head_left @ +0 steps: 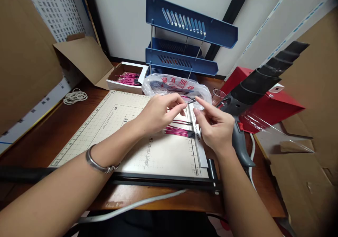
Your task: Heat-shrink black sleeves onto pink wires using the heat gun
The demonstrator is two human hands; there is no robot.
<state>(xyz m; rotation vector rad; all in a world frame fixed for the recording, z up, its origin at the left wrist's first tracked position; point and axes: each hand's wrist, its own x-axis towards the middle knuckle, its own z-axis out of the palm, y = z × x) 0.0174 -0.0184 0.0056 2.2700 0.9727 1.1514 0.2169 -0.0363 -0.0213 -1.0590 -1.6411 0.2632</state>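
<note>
Left hand [157,113] pinches a dark-tipped wire [191,102] — its length largely hidden. Right hand [218,127] half-curled close beside it — whether gripping, unclear.

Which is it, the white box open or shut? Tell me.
Open: no lid covers the box, and pink wires show inside.

Left hand [158,112] partly hides the pink wires [179,132]; left forearm [66,180] cropped
</note>
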